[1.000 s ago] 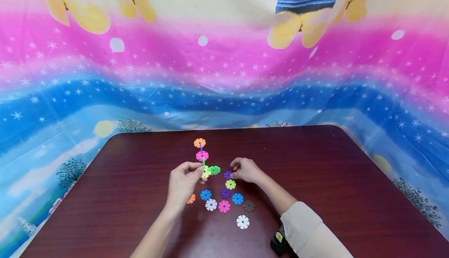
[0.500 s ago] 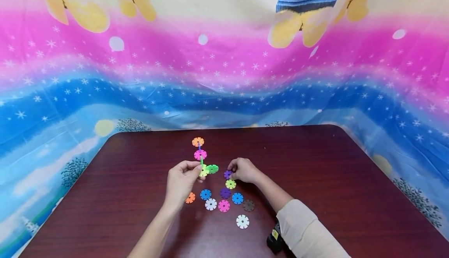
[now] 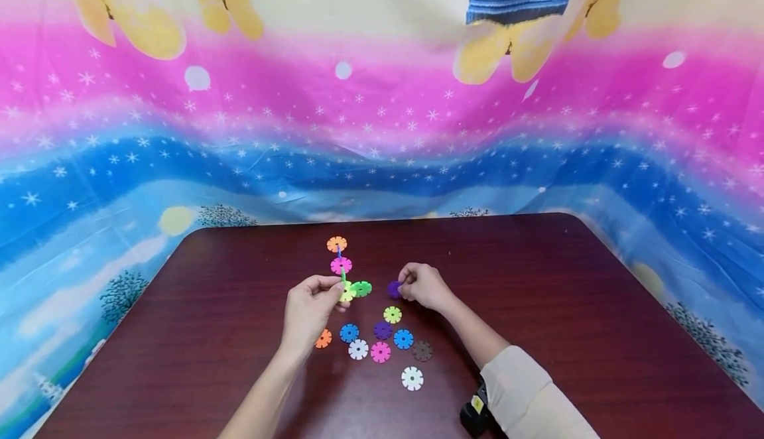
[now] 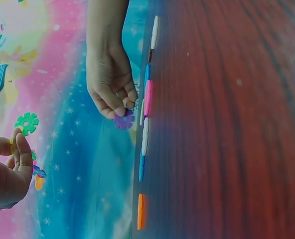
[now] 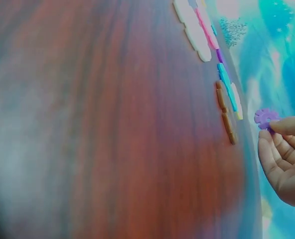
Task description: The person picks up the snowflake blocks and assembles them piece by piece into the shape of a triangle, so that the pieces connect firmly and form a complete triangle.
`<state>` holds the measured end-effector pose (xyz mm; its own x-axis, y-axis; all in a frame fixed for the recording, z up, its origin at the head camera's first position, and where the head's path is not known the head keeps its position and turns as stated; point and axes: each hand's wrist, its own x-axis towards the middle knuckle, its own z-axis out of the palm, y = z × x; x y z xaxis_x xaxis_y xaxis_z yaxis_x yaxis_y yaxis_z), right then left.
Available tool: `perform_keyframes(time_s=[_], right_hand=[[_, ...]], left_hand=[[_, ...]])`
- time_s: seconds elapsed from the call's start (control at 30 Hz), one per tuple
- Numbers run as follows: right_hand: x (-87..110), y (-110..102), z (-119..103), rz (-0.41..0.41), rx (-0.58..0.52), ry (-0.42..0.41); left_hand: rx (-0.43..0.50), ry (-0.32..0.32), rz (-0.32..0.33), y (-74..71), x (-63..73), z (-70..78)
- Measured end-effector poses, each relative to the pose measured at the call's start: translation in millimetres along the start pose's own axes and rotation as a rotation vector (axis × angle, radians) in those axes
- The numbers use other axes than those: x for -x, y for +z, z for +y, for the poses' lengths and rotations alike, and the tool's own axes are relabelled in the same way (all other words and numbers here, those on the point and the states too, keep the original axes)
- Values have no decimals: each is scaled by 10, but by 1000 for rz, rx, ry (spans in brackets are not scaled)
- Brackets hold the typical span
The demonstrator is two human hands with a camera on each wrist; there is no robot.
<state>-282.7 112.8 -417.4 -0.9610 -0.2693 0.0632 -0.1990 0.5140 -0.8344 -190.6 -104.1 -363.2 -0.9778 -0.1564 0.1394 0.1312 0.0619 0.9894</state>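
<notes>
My left hand pinches a yellow notched disc belonging to a joined chain of plastic snowflake discs. A green disc juts from its right side. Beyond it the chain runs through a green disc seen edge-on, a pink disc and a blue one on edge to an orange disc at the far end. Between thumb and fingertips, my right hand holds a purple disc, apart from the chain. The right wrist view shows this purple disc raised off the table.
Loose discs lie flat on the dark wood table nearer me: yellow-green, purple, pink, brown, white, orange and several others. A black device is by the right sleeve. A printed cloth hangs behind.
My right hand has lifted the purple disc from beside the yellow-green one and moved it slightly right and away. The left hand with the chain shifted a little left, then stayed nearly still.
</notes>
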Motion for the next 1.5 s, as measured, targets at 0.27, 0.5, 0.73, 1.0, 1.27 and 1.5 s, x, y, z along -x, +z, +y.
perform_keyframes(time_s=[0.27, 0.5, 0.73, 1.0, 1.27, 1.5], right_hand=[[171, -106, -83, 8, -163, -21], [383, -169, -354, 33, -423, -4], [540, -144, -535, 70, -647, 28], [644, -79, -663, 83, -744, 67], [670, -39, -696, 115, -769, 102], [683, 9, -707, 129, -820, 119]], left_hand=[[1, -15, -19, 34, 5, -1], [-1, -2, -34, 78, 14, 3], [8, 19, -51, 123, 19, 4], [33, 44, -57, 164, 34, -3], [20, 79, -58, 196, 54, -17], [4, 119, -34, 204, 88, -8]])
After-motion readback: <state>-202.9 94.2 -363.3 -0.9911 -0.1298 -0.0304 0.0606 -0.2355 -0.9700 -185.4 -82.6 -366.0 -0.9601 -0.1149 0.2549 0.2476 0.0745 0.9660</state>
